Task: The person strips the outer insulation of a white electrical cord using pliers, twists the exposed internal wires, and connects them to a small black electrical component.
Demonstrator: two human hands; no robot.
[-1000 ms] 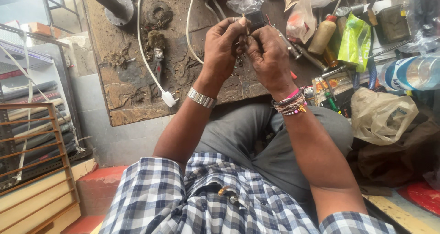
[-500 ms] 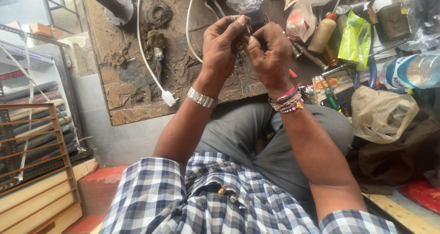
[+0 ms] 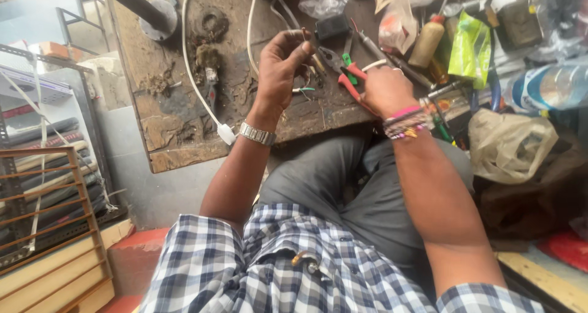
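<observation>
Looks like mid-job: the left hand has its grip pinched together on a small metal part, held up just above the worn, grimy wooden surface. Just right of that part, the right hand rests on the red-handled pliers, grip curled, hard to tell if clamped.

Bottles, bags crowd right; bench left bare.

A small dark part is pinched upright between the fingertips of the left hand, raised above a worn wooden workbench — thin wires trail below it. Red-handled pliers lie on the bench under the right hand
</observation>
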